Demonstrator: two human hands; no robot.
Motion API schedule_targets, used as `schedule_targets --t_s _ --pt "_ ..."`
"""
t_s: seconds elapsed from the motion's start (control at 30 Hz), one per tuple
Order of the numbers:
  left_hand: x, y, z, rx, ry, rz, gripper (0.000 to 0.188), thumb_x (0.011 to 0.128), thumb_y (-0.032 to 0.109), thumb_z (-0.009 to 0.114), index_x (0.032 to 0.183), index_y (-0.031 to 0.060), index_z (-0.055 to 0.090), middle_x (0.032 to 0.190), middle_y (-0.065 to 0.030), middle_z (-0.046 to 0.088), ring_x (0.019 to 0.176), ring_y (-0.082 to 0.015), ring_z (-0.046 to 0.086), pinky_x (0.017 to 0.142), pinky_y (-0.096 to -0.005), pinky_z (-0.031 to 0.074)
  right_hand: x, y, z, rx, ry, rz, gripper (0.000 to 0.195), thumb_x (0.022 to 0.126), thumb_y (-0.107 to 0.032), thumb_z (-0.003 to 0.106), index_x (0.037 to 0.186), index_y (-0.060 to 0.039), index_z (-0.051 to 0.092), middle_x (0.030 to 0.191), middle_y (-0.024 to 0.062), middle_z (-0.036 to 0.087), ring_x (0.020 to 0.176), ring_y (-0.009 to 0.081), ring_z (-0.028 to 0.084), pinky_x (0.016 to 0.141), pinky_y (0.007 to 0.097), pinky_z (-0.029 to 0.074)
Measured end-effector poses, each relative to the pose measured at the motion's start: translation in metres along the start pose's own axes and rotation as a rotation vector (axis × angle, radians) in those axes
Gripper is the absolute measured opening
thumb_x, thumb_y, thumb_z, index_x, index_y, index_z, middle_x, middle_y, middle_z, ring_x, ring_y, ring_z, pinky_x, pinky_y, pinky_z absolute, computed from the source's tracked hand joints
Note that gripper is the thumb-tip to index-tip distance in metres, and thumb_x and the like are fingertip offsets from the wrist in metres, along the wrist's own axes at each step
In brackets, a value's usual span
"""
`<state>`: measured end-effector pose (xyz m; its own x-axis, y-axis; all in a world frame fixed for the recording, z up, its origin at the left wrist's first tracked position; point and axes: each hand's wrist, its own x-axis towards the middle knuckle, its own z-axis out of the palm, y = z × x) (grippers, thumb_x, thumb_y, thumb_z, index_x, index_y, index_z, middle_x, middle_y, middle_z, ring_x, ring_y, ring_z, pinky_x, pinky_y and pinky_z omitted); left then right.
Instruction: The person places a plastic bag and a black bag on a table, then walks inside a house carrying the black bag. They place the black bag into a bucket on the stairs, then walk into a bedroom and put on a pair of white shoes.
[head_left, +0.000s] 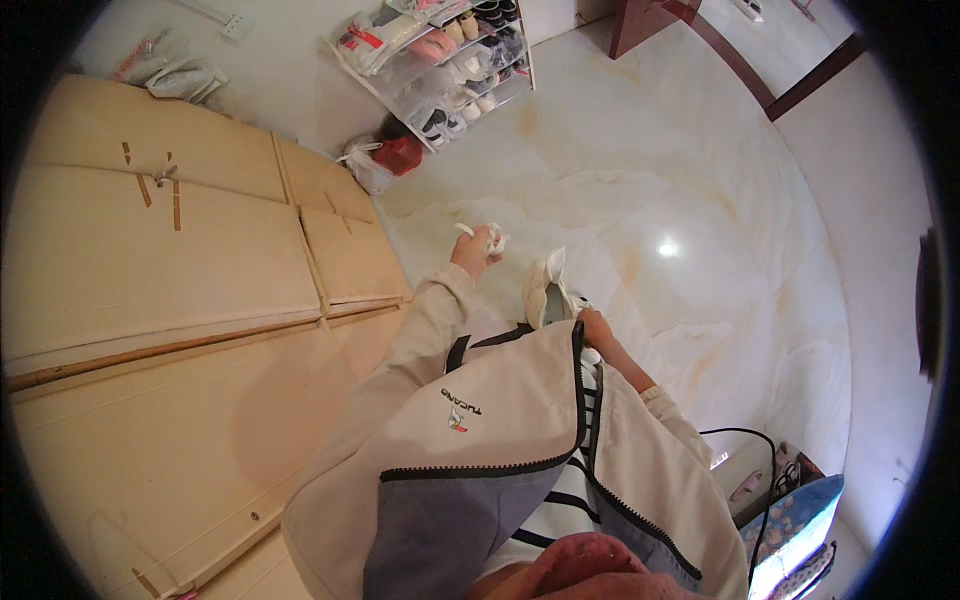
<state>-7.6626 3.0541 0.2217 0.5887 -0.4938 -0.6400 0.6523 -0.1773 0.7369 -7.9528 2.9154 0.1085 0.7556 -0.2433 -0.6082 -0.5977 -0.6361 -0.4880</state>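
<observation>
My left hand (472, 255) is closed around a crumpled white tissue or cloth (495, 238), with a loose end showing past the thumb. To its right is a white shoe (535, 294), its opening facing up and its tongue raised. My right hand (598, 331) grips the shoe at its right side; some of the fingers are hidden. The front of my beige zip jacket (495, 397) covers the near end of the shoe. A small gap separates my left hand from the shoe.
A shoe rack (450, 75) holding shoes and plastic bags stands against the far wall. Beside it sit a white plastic bag (367, 169) and a red one (399, 155). Cardboard-like panels (172, 262) line the left. A black cable (772, 465) runs at lower right over the marble-look floor (667, 180).
</observation>
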Motion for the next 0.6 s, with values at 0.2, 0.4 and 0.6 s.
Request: schedule_targets --t_s 0.2,0.4,0.6 --pt "-0.007 -0.042 0.032 0.702 -0.325 0.113 0.028 0.099 0.025 0.052 0.122 0.0102 0.059 0.096 -0.0082 0.065 0.079 -0.0214 0.065 0.069 -0.0380 0.055 0.003 0.007 0.011 -0.005 0.032 0.006 0.045 0.076 -0.035 0.072 0.096 0.0051 0.066 0.100 0.0274 0.068 0.094 0.0422 0.067 0.082 0.0492 0.055" --pt "-0.021 -0.101 0.086 1.380 -0.412 0.644 0.050 0.090 0.025 0.062 0.133 0.0092 0.043 0.105 -0.0196 0.066 0.089 -0.0381 0.066 0.076 -0.0515 0.051 -0.021 -0.029 -0.008 0.081 0.028 0.103 0.029 0.079 -0.023 0.067 0.092 0.0032 0.067 0.098 0.0261 0.069 0.092 0.0412 0.068 0.080 0.0513 0.055" --pt "-0.012 -0.071 0.075 1.483 0.015 0.459 0.064 0.086 0.036 0.067 0.135 0.0115 0.034 0.105 -0.0167 0.068 0.091 -0.0409 0.066 0.074 -0.0534 0.051 -0.038 -0.038 -0.009 0.146 0.084 0.068 0.019 0.079 -0.014 0.064 0.089 0.0024 0.067 0.092 0.0281 0.068 0.092 0.0430 0.068 0.079 0.0519 0.055"
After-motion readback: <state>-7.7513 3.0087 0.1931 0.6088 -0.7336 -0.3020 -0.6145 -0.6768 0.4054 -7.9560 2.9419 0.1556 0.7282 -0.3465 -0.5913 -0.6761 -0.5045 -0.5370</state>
